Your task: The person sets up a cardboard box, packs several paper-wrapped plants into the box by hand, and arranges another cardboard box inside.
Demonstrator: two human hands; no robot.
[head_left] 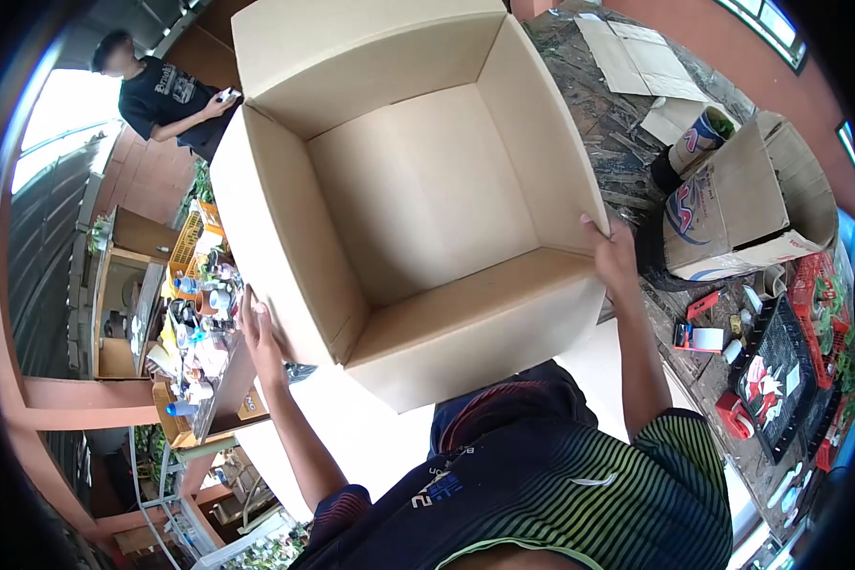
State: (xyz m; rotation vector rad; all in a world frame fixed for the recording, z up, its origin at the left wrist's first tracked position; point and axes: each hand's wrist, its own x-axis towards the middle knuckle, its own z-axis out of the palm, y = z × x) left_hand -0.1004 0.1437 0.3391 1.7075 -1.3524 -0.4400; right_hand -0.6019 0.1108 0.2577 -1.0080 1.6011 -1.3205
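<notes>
A large open cardboard box [418, 180] is held up in front of my body, its hollow inside facing me and nothing in it. One flap stands out at the top edge. My left hand [264, 332] presses against the box's lower left side, fingers lying along the outer wall. On the right, my right hand [616, 256] grips the side wall, with the thumb over the rim and the other fingers hidden behind the wall.
Another person [166, 100] stands at the upper left holding a small white object. A cluttered table [223, 404] lies left. On the right, a wooden surface holds a worn carton [731, 209], flattened cardboard [641, 59], a black crate [779, 380] and a red basket [817, 304].
</notes>
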